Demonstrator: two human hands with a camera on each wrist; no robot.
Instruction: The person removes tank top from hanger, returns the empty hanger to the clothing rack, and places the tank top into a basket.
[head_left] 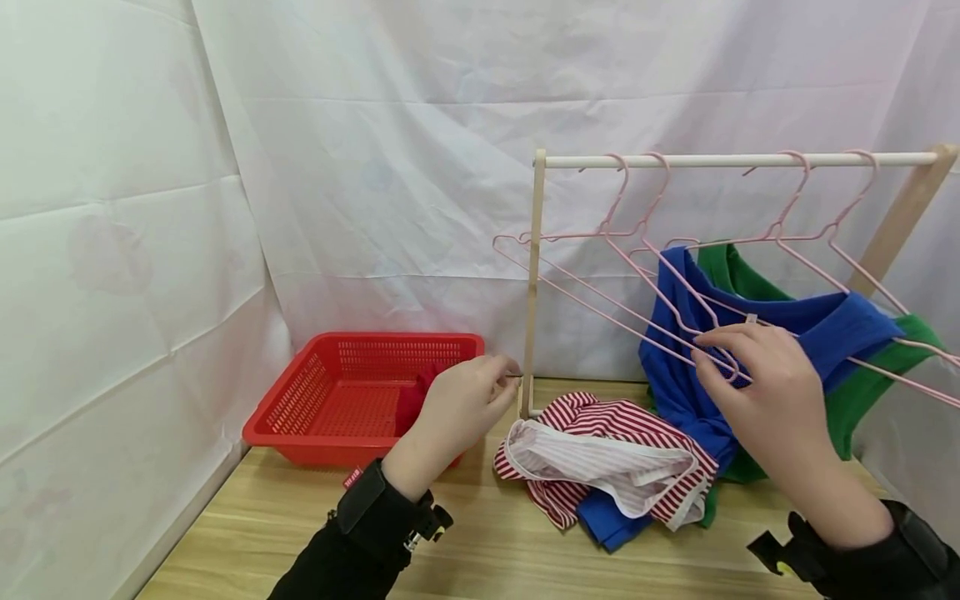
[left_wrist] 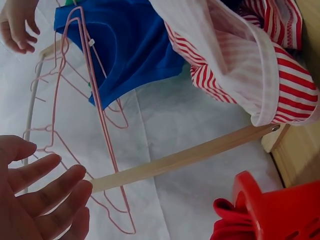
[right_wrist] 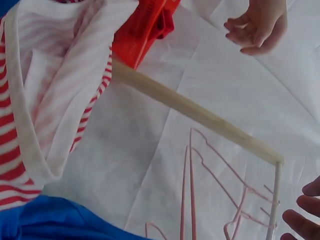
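Observation:
My left hand [head_left: 461, 404] hovers between the red basket and the rack's near post, its fingers loosely bent and holding nothing. In the left wrist view its fingers [left_wrist: 50, 192] are spread apart. My right hand [head_left: 772, 392] is in front of the pink hangers [head_left: 576, 236], thumb and fingers apart. The right wrist view shows only its fingertips, away from the hanger wires. A red-and-white striped garment [head_left: 600, 454] lies crumpled on the table below the hands. Blue [head_left: 832, 312] and green [head_left: 851, 408] garments hang on hangers behind the right hand.
A wooden rack with a white rod [head_left: 720, 160] stands at the right, carrying several hangers. The red plastic basket [head_left: 405, 337] at left holds a dark red cloth [head_left: 411, 406]. A blue piece of cloth [head_left: 611, 521] pokes out under the striped garment. White sheets hang behind.

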